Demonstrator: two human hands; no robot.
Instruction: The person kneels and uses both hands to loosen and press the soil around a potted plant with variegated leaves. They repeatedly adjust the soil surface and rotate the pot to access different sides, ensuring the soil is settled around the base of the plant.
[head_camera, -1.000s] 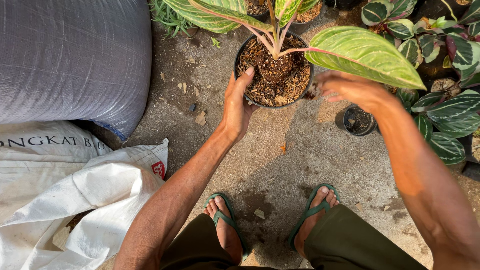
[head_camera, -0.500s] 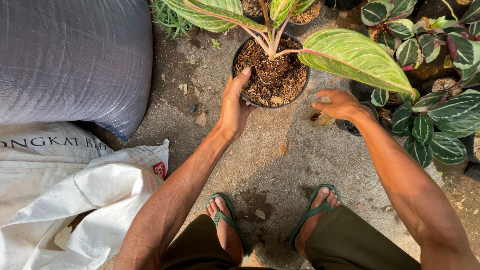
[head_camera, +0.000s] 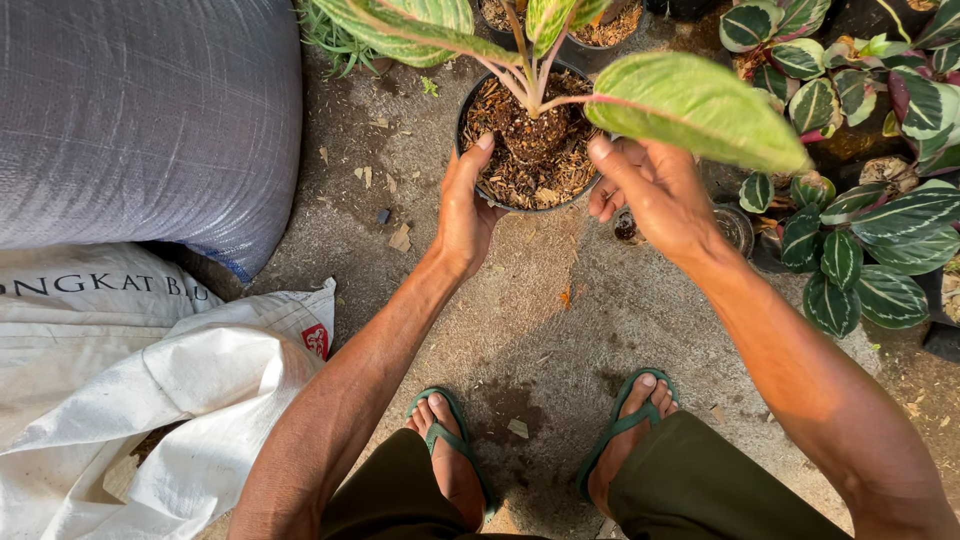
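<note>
Around the black pot (head_camera: 478, 180), both hands (head_camera: 462, 205) (head_camera: 650, 190) rest.

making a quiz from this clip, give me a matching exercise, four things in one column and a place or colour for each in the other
Things:
1. left hand
2. right hand
3. grey sack
4. flip-flops

Descriptions:
A. green, on the feet
B. lying at the far left, above the white sack
C. gripping the left rim of the black pot
D. at the pot's right rim, under a large leaf

Pairs: 1-C, 2-D, 3-B, 4-A
</note>
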